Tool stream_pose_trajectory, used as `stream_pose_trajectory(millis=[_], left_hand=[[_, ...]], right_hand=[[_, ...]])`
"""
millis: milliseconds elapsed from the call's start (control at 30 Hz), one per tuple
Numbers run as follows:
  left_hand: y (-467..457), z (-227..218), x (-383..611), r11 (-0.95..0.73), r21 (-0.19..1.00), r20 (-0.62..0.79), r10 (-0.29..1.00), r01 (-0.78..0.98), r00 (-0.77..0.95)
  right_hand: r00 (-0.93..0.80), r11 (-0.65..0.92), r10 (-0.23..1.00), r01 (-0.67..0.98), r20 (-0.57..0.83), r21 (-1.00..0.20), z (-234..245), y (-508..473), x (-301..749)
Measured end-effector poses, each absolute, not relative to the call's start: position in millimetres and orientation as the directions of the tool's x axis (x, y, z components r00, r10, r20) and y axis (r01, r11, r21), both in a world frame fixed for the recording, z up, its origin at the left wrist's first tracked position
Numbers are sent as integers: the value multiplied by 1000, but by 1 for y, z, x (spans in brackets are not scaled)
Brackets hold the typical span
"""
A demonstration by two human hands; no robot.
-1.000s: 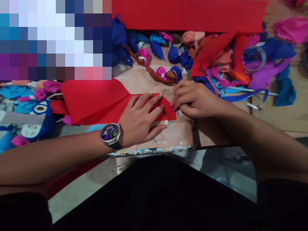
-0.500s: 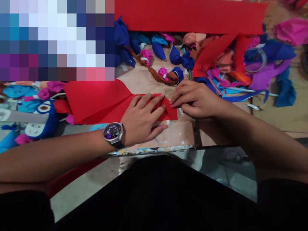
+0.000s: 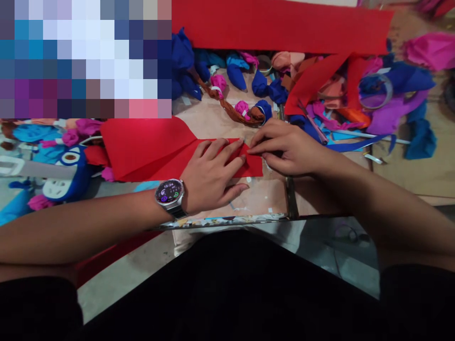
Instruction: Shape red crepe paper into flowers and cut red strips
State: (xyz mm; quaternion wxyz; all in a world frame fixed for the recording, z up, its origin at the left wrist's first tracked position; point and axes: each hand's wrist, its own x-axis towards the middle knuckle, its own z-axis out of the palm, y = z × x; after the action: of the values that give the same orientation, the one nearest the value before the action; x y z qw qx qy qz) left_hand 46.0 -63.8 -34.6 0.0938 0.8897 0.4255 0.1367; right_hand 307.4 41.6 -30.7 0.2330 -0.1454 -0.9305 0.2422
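Note:
A red fabric sheet (image 3: 149, 142) lies across the table, wide on the left and narrowing to a folded strip at its right end. My left hand (image 3: 209, 175), with a watch on its wrist, rests palm down on the strip, fingers spread. At the strip's right end is my right hand (image 3: 284, 147), its fingers bent and drawn together on the fabric's edge. The fingertips partly hide what they grip there. Just beyond that hand lies a brown twisted cloth cord (image 3: 231, 110) with pink and blue bundles.
Another long red fabric piece (image 3: 284, 26) spans the far side. Rolls of tape (image 3: 376, 90), scissors (image 3: 316, 125) and purple cloth (image 3: 398, 113) crowd the right. A blue-and-white plug socket (image 3: 66, 175) lies at left. The table's front edge (image 3: 227, 221) is close to my body.
My right hand's fingertips have shifted slightly left onto the end of the red strip. My left hand stays in place on the fabric.

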Motion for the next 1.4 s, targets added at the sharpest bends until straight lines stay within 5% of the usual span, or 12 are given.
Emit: stream_pose_trajectory(millis=[933, 1400], left_hand=[[-53, -29, 47, -538, 342, 194, 843, 771, 502], [2, -27, 51, -515, 218, 197, 855, 829, 480]], right_hand=[[-874, 874, 313, 112, 372, -474, -28, 38, 306], [-874, 896, 291, 107, 389, -430, -35, 40, 306]])
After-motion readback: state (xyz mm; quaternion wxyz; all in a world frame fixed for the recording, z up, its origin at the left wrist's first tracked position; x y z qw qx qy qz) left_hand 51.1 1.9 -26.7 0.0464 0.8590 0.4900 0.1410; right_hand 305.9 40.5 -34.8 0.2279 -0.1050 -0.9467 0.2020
